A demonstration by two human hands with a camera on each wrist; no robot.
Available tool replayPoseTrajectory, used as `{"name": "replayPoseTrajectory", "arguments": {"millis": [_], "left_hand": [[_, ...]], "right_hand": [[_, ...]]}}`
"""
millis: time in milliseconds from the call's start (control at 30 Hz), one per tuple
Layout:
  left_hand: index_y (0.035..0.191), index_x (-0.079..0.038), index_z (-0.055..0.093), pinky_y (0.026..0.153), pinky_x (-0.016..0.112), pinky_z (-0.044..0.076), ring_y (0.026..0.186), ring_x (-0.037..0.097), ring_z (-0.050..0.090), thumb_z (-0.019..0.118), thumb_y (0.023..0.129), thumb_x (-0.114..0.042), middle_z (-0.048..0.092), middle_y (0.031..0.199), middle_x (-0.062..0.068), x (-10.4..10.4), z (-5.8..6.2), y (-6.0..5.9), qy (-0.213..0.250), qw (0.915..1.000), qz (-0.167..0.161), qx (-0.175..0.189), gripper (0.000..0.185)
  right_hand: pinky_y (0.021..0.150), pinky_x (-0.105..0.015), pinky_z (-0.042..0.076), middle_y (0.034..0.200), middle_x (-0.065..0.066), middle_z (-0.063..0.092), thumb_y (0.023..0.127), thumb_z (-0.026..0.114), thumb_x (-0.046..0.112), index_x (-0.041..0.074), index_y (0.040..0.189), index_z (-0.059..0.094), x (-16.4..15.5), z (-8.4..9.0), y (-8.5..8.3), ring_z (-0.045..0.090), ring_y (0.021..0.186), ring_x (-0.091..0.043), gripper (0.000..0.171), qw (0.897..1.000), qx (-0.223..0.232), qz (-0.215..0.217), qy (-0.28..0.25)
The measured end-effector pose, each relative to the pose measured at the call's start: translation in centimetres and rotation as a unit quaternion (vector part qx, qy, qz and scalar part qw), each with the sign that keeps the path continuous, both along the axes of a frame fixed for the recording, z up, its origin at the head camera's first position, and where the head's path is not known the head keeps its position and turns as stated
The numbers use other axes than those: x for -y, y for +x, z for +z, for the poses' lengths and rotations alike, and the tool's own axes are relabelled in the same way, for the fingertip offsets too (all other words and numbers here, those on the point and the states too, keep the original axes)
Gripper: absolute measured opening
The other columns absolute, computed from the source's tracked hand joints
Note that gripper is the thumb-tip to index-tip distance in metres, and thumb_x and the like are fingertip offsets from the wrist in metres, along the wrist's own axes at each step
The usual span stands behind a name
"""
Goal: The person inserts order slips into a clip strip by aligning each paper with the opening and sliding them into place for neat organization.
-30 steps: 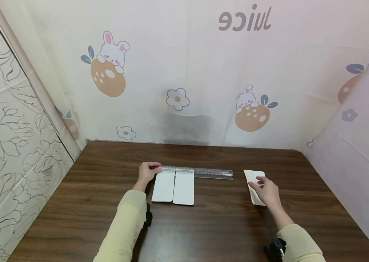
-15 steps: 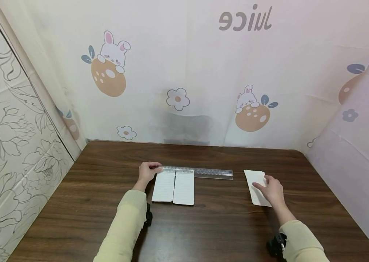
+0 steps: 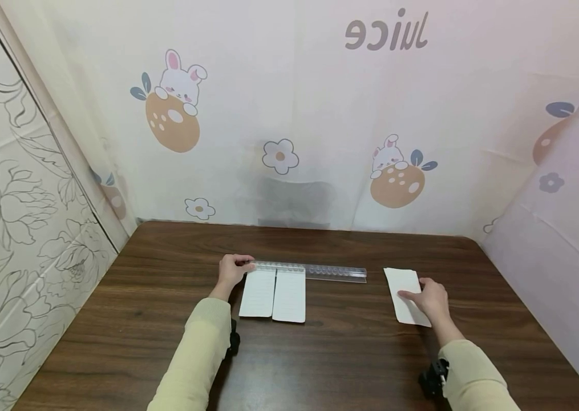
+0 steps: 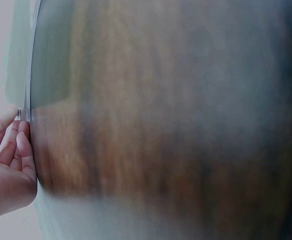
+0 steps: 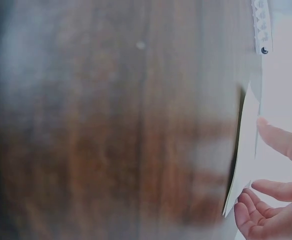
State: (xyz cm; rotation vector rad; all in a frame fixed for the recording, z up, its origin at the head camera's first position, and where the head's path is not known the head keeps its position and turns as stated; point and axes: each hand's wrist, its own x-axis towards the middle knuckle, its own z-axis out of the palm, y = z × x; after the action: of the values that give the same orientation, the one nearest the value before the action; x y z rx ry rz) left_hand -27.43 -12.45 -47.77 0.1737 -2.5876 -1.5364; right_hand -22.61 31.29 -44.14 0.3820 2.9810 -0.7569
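A pale backdrop cloth [image 3: 227,103] fills the space behind and to the right, printed with bunnies hugging orange fruit, flowers and the word Juice in reverse, while a panel of outlined blooms [image 3: 17,200] runs down my left. Below it spreads the dark wood table [image 3: 330,354]. Across that reach my two pale yellow sleeves [image 3: 191,354], one on each side. The clear plastic strip [image 3: 335,273] lies lengthwise near the middle of the table, along the top ends of two white pages and reaching past them to my right. The white stack [image 3: 403,311] lies apart, farther right, its sheets slightly fanned at the lower end. The left page [image 3: 258,294] and the right page [image 3: 289,297] lie side by side with a thin gap between, faint lines showing on them. My right hand [image 3: 434,299] is at the stack, thumb over its face and fingers by its right edge, spread apart from the thumb; whether they grip the paper I cannot tell. My left hand [image 3: 231,271] pinches the strip's left end between thumb and fingers. Smallest are the black devices [image 3: 432,381] at my wrists.
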Motion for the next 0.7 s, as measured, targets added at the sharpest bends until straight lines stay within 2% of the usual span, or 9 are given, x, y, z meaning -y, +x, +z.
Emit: {"name": "replayPoseTrajectory", "arguments": {"millis": [333, 700], "left_hand": [[0.085, -0.004, 0.071, 0.062, 0.030, 0.043, 0.071, 0.018, 0.054, 0.071, 0.075, -0.010, 0.064, 0.081, 0.007, -0.22, 0.14, 0.08, 0.002, 1.0000, 0.004, 0.001, 0.012], [0.086, -0.003, 0.071, 0.063, 0.031, 0.043, 0.073, 0.019, 0.054, 0.070, 0.076, -0.009, 0.064, 0.083, 0.007, -0.18, 0.13, 0.13, 0.002, 1.0000, 0.004, -0.001, 0.011]], "right_hand": [[0.087, -0.054, 0.031, 0.113, -0.038, 0.041, 0.070, 0.074, 0.029, -0.019, 0.116, 0.040, -0.07, -0.04, -0.25, 0.034, 0.106, -0.050, 0.075, 1.000, 0.020, -0.009, 0.005], [0.083, -0.052, 0.034, 0.114, -0.038, 0.041, 0.072, 0.073, 0.024, -0.019, 0.115, 0.041, -0.01, 0.02, -0.44, 0.038, 0.103, -0.050, 0.069, 1.000, 0.010, -0.014, -0.002]]}}
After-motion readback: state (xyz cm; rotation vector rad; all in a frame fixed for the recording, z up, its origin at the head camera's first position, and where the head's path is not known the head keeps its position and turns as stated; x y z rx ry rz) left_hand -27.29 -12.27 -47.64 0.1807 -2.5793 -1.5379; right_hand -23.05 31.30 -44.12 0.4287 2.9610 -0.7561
